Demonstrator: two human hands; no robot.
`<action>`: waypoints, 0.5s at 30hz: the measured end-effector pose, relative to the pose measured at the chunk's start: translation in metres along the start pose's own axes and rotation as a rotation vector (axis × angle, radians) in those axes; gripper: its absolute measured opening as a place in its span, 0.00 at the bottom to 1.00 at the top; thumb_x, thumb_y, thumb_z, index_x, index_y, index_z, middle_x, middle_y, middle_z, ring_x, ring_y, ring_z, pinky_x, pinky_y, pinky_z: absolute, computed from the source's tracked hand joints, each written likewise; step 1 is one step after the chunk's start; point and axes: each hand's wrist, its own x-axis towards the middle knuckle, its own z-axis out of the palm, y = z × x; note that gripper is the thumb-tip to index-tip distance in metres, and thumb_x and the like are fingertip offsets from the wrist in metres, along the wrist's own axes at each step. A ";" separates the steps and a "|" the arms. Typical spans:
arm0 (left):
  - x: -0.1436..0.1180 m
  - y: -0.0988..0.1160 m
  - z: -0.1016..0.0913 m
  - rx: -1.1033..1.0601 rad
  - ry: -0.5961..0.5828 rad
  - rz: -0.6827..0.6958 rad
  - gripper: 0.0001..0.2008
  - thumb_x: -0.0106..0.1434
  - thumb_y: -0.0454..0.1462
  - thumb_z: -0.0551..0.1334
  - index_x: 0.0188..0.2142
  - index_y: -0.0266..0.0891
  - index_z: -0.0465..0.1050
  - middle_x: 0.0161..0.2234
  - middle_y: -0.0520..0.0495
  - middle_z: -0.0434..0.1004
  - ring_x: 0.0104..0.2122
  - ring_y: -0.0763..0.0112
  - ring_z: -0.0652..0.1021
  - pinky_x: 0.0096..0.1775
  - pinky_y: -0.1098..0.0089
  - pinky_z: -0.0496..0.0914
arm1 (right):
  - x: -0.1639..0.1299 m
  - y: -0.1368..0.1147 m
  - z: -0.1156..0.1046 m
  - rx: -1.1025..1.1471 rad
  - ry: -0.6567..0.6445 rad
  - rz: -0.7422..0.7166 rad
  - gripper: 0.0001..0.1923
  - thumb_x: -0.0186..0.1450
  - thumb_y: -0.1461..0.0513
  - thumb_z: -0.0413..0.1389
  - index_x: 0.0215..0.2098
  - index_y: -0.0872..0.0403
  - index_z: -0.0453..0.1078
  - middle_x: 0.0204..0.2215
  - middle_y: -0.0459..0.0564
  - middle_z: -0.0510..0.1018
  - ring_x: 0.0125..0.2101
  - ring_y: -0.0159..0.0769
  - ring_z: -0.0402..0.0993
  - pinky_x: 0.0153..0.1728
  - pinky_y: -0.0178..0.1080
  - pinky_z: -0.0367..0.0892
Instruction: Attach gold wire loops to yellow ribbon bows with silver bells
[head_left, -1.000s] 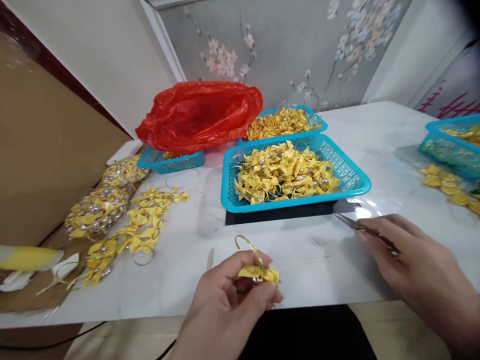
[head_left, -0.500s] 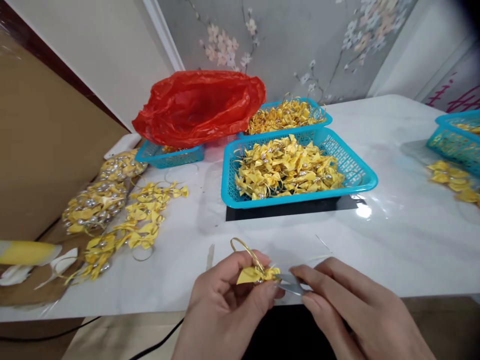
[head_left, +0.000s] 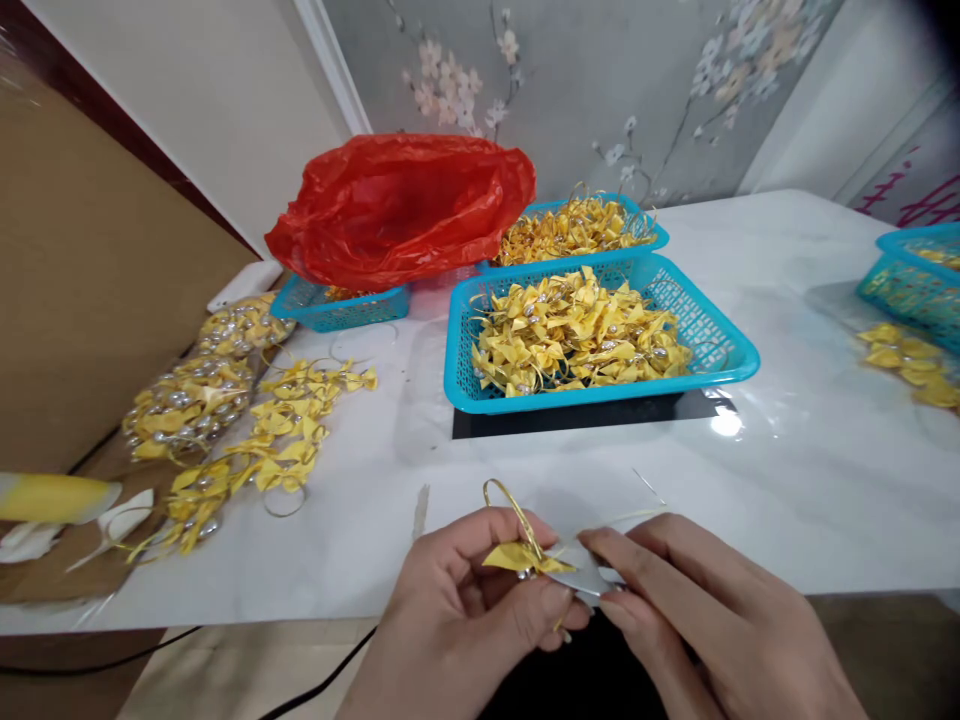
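My left hand point(head_left: 469, 610) pinches a small yellow ribbon bow point(head_left: 521, 556) with a gold cord loop standing up from it, over the table's near edge. My right hand point(head_left: 705, 620) holds small metal scissors point(head_left: 585, 578), their blades lying right against the bow, under its right side. In front of both hands stands a blue basket point(head_left: 720, 345) heaped with the same yellow bows.
A second blue basket point(head_left: 637, 215) of bows and a red plastic bag point(head_left: 401, 205) over a third basket point(head_left: 337, 310) stand at the back. Loose bows point(head_left: 277, 440) and bagged ones point(head_left: 187, 400) lie left. Another basket point(head_left: 907, 280) and bows point(head_left: 907, 360) sit far right.
My right hand picked the scissors off the table at the right and brought them left to the bow in my left hand. The bow has shifted slightly right.
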 end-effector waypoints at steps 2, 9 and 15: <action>0.000 0.001 0.002 0.003 -0.010 -0.001 0.10 0.54 0.37 0.75 0.35 0.38 0.80 0.23 0.51 0.82 0.24 0.76 0.77 0.29 0.79 0.71 | 0.002 -0.001 -0.001 -0.016 -0.005 -0.002 0.13 0.71 0.66 0.53 0.53 0.56 0.70 0.33 0.53 0.75 0.29 0.36 0.75 0.28 0.36 0.75; 0.001 -0.001 -0.001 -0.006 -0.059 -0.027 0.09 0.55 0.37 0.74 0.36 0.39 0.80 0.25 0.51 0.83 0.27 0.75 0.81 0.29 0.79 0.72 | 0.004 0.002 -0.008 -0.150 0.048 -0.068 0.12 0.69 0.66 0.53 0.50 0.55 0.70 0.32 0.53 0.75 0.27 0.37 0.75 0.25 0.37 0.73; 0.003 -0.002 -0.006 0.017 -0.106 -0.060 0.10 0.57 0.36 0.74 0.37 0.39 0.78 0.26 0.51 0.84 0.27 0.76 0.81 0.30 0.79 0.72 | 0.005 0.003 -0.012 -0.188 0.037 -0.116 0.12 0.69 0.65 0.54 0.51 0.55 0.69 0.31 0.52 0.75 0.26 0.37 0.74 0.23 0.38 0.71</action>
